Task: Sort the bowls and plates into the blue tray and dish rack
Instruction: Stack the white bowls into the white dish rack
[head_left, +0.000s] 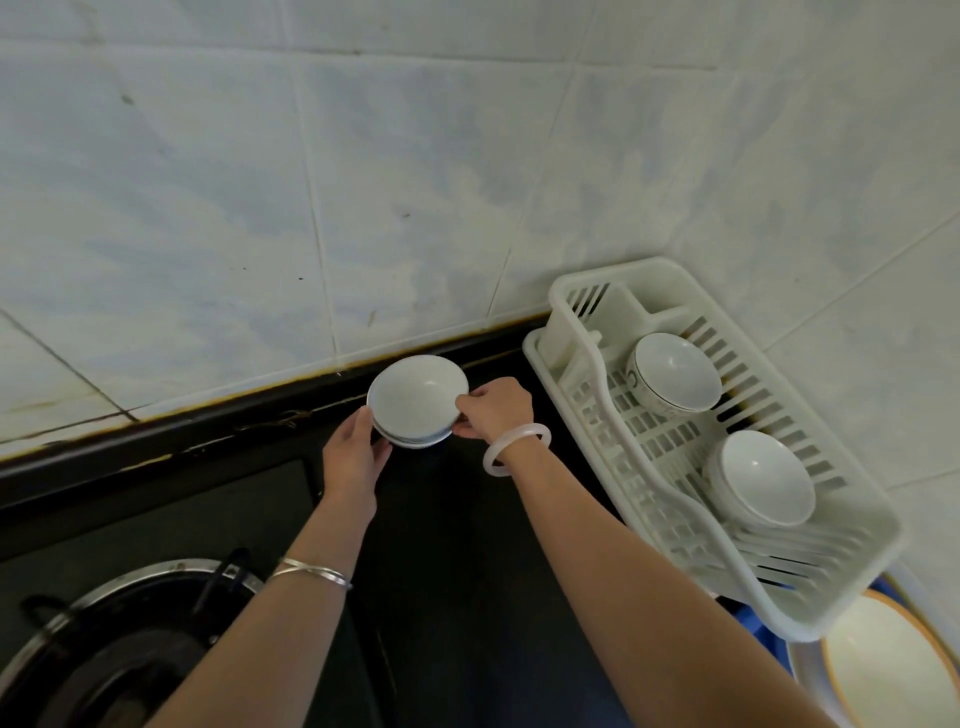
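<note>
One plate (418, 395) was rim-pinched for lifting by the right hand (496, 408), the stack (415, 440) gripped steady by the left hand (358, 452).

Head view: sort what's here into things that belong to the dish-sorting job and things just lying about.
Job:
- stack of shallow dishes, held between left hand and right hand
- dish rack holding far bowl and near bowl
- blue tray
- orange-rimmed plate

Lying about:
- gas burner
- black counter
- tiled wall
</note>
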